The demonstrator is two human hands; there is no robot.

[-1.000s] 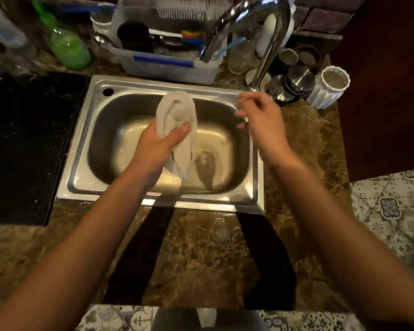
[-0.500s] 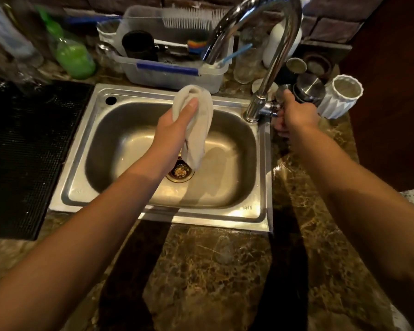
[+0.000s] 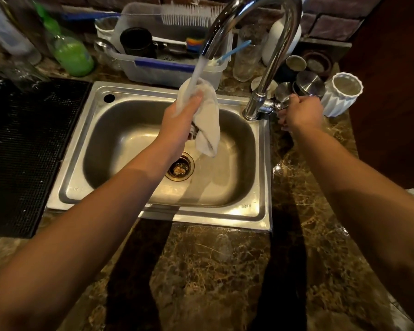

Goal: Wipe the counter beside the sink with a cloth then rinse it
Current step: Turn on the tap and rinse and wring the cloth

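Note:
My left hand (image 3: 180,123) grips a pale cloth (image 3: 208,123) over the steel sink (image 3: 264,163). The cloth's top sits under the spout of the tall chrome faucet (image 3: 273,56), and its lower end hangs toward the drain (image 3: 180,166). A stream of water (image 3: 196,72) runs from the spout onto the cloth. My right hand (image 3: 299,113) is closed around the faucet's handle (image 3: 279,105) at the sink's right rim. Brown marble counter (image 3: 213,271) surrounds the sink.
A black mat (image 3: 22,151) lies left of the sink. Behind it stand a green bottle (image 3: 72,53) and a plastic bin (image 3: 167,68) with a black cup and brushes. Metal tins (image 3: 310,83) and a white ribbed cup (image 3: 342,94) crowd the back right.
My right hand went from above the sink to the faucet handle and closed on it. Water now flows. My left hand lifted the cloth up under the spout.

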